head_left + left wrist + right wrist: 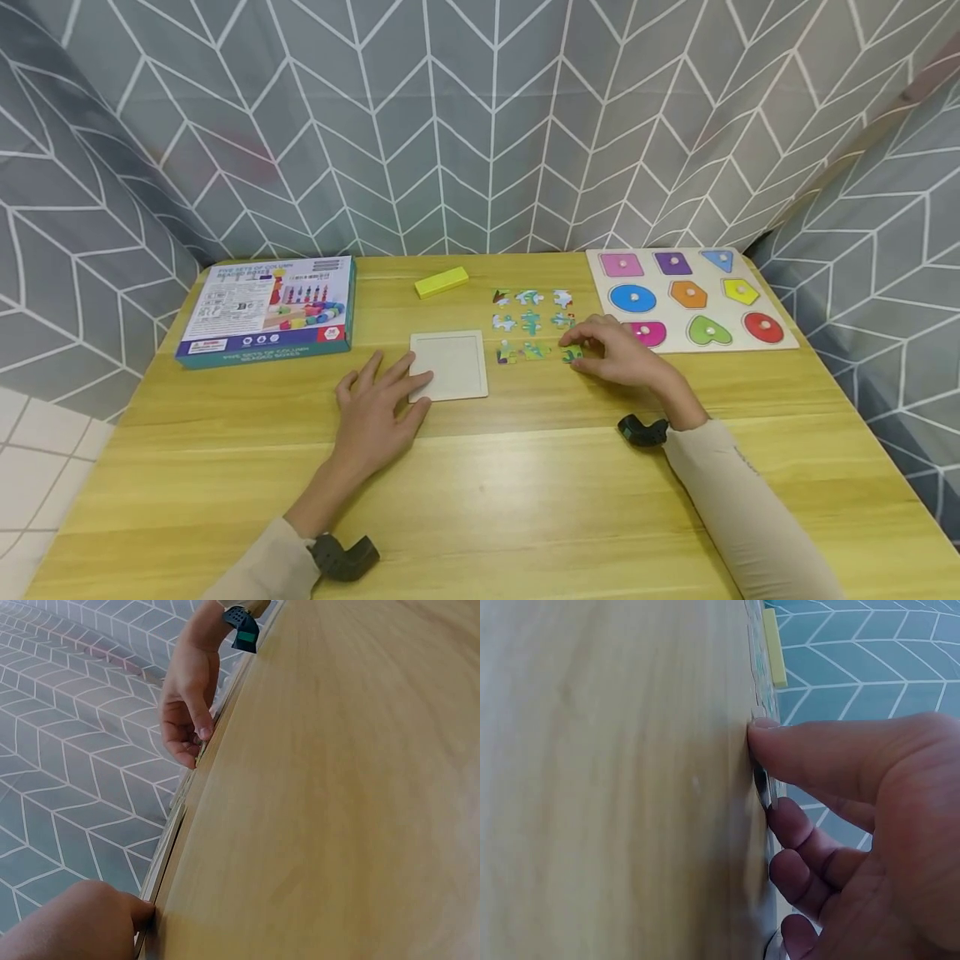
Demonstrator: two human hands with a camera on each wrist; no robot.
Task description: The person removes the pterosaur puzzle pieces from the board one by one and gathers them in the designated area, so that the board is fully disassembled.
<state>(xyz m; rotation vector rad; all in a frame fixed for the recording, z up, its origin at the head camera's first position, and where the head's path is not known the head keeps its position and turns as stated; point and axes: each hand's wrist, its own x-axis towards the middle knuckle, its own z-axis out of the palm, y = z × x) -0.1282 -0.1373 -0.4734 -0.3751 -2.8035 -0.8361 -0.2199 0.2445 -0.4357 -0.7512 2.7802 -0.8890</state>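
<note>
My right hand (pixel 621 355) pinches a green jigsaw piece (pixel 572 354) between thumb and fingers at the lower right of a loose grid of jigsaw pieces (pixel 531 322). The right wrist view has the thumb (pixel 802 750) and forefinger on opposite edges of that piece, low at the tabletop. With fingers spread, my left hand (pixel 378 421) rests at the left side of a pale square puzzle tray (pixel 453 365), fingertips over its rim. The tray's recess shows a plain surface. In the left wrist view the tray is seen edge-on, so little of it shows.
A yellow block (pixel 442 282) lies behind the tray. At the back left is a boxed bead toy (pixel 273 308). A knobbed shape board (pixel 720 304) lies at the back right, close to my right hand. A patterned grey curtain (pixel 480 125) hangs along the table's (pixel 487 500) far edge.
</note>
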